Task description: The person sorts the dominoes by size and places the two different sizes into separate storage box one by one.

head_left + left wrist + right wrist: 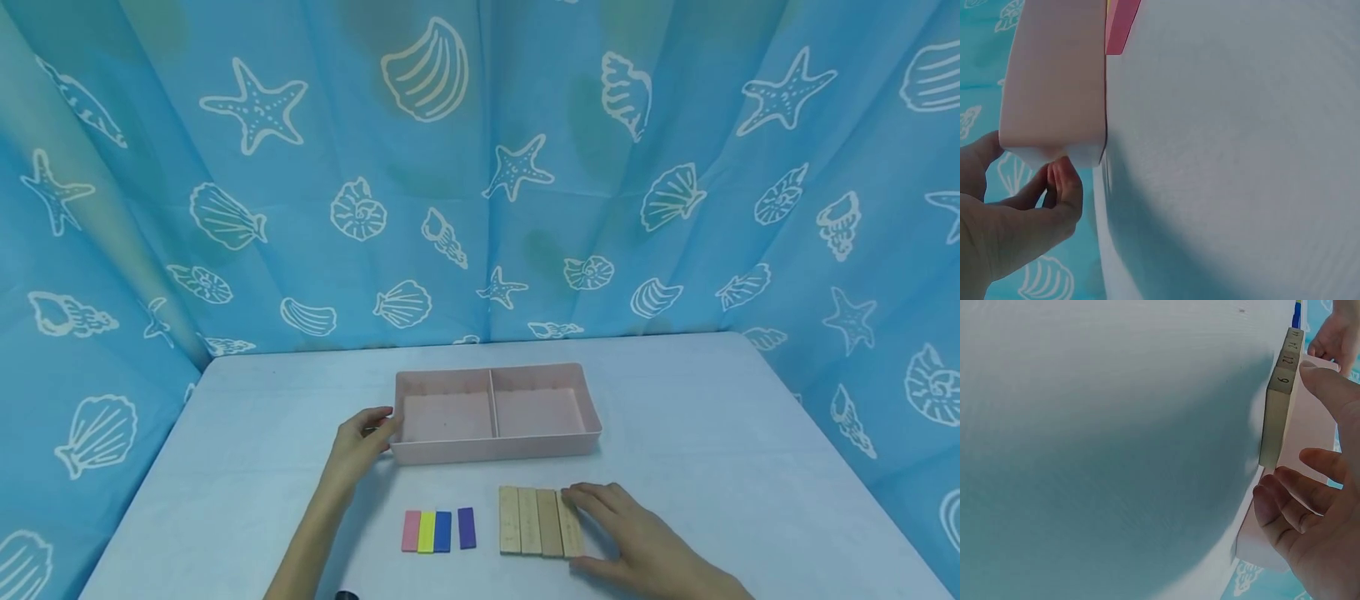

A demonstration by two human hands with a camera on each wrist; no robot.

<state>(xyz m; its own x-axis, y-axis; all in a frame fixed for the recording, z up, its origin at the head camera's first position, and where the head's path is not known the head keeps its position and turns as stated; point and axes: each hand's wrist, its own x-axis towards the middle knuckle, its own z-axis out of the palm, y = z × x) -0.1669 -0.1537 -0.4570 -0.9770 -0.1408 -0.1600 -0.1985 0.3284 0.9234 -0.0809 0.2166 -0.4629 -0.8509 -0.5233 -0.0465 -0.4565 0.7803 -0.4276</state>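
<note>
Blue curtain [480,183] with white shells hangs behind a white table [712,433], and I watch from far off. From the head camera I see a pink tray [495,450] with a thin divider [492,404] making two boxes — I can look down to the pink floor of both. The left hand [363,437] pinches the tray's left end. In front lie a pink strip [411,532], a yellow strip [426,532] and a blue strip [442,532] side by side, then a purple strip [467,528] a little apart. Right of them, four wooden blocks [530,523] sit in a row. The right hand [630,533] is spread round the end block [569,527].

My left wrist camera sees only the outside of the tray. The thumb is at the rim, with fingers against the end wall. The pink strip pokes in at the top.

My right wrist camera shows black numbers on the blocks — just faint marks from the head. Fingertips are at the end block's corner, but I cannot tell if they squeeze.
</note>
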